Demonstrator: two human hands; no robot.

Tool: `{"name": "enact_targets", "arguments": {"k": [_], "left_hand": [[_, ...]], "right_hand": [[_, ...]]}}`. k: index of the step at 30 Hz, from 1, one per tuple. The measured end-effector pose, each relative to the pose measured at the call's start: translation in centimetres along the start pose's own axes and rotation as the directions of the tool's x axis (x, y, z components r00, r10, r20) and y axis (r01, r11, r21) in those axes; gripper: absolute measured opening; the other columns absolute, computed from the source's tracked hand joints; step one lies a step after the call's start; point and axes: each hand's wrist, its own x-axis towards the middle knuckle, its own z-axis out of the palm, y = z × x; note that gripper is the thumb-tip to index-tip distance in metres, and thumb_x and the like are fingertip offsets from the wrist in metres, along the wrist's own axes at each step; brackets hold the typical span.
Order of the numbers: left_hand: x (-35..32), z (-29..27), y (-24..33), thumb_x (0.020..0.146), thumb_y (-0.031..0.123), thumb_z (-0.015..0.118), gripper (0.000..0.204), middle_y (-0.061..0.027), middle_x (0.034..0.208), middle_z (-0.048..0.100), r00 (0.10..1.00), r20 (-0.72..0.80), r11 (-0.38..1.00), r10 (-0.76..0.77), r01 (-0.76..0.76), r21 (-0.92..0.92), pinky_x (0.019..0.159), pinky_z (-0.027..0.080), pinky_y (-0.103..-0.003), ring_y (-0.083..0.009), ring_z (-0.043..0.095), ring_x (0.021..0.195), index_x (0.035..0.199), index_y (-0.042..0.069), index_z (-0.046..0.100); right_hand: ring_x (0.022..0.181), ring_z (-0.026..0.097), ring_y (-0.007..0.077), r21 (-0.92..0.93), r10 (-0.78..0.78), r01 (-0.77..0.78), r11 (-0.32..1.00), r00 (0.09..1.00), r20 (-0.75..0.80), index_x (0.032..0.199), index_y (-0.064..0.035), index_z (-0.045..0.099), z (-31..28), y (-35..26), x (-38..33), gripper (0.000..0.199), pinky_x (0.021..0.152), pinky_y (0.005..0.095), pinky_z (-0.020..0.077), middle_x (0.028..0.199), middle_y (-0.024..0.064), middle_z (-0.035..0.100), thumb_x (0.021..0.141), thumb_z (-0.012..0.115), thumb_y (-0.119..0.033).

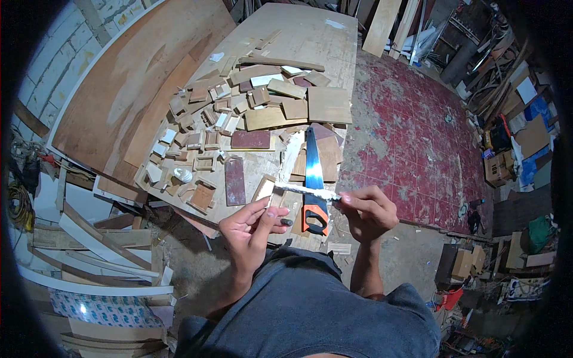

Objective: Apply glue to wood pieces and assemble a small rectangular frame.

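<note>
My right hand (369,210) pinches the end of a thin stick (305,190) coated in white, glue-like stuff. The stick points left, its far end at a small wooden piece (263,188) with a pale face. That piece stands at the fingertips of my left hand (250,230), whose fingers are curled in around it. A short dark rod (286,222) also pokes out from the left hand; its kind is unclear. Beneath the stick, a handsaw (314,173) with an orange and black handle lies on the wooden worktable (337,45).
Several small box-like wooden assemblies (205,163) cover the table's left side. Flat offcuts (329,105) and reddish-brown boards (250,139) lie beyond. A large plywood sheet (113,89) leans at left, above stacked strips (89,238). Red worn floor (412,137) stretches to the right.
</note>
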Motion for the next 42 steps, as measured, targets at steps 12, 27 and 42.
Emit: {"name": "enact_targets", "arguments": {"k": [12, 27, 42], "left_hand": [[-0.2, 0.3, 0.1, 0.093, 0.005, 0.059, 0.024, -0.0236, 0.086, 0.071, 0.997, -0.073, 1.0, -0.001, -0.001, -0.014, 0.057, 0.061, -0.027, -0.0229, 0.073, 0.076, 0.108, -0.014, 0.06], [0.1, -0.5, -0.3, 0.096, 0.005, 0.057, 0.025, -0.0243, 0.089, 0.071, 0.996, -0.087, 1.0, -0.006, 0.009, 0.027, 0.059, 0.061, -0.026, -0.0215, 0.072, 0.077, 0.111, -0.014, 0.06], [0.5, 0.5, 0.2, 0.096, 0.003, 0.056, 0.025, -0.0252, 0.09, 0.069, 0.997, -0.043, 0.998, -0.057, 0.057, 0.014, 0.061, 0.063, -0.029, -0.0254, 0.073, 0.082, 0.112, -0.016, 0.058]], "right_hand": [[0.071, 0.069, 0.0178, 0.238, 0.121, -0.143, 0.961, 0.987, 0.105, 0.088, 0.0016, 0.072, 0.6, 0.9, -0.6, 0.021, 0.065, 0.0272, 0.0543, 0.078, 0.0118, 0.071, 0.069, 0.077, 0.009], [0.072, 0.069, 0.0192, 0.277, 0.178, -0.212, 0.937, 0.973, 0.145, 0.083, 0.0023, 0.07, 2.2, 2.3, -0.3, 0.02, 0.064, 0.0282, 0.0538, 0.079, 0.0113, 0.071, 0.067, 0.077, 0.011], [0.064, 0.066, 0.016, 0.075, 0.018, -0.019, 0.997, 1.0, 0.009, 0.086, 0.0025, 0.07, 2.5, 5.0, 2.5, 0.016, 0.056, 0.0259, 0.05, 0.073, 0.0116, 0.068, 0.073, 0.074, 0.011]]}}
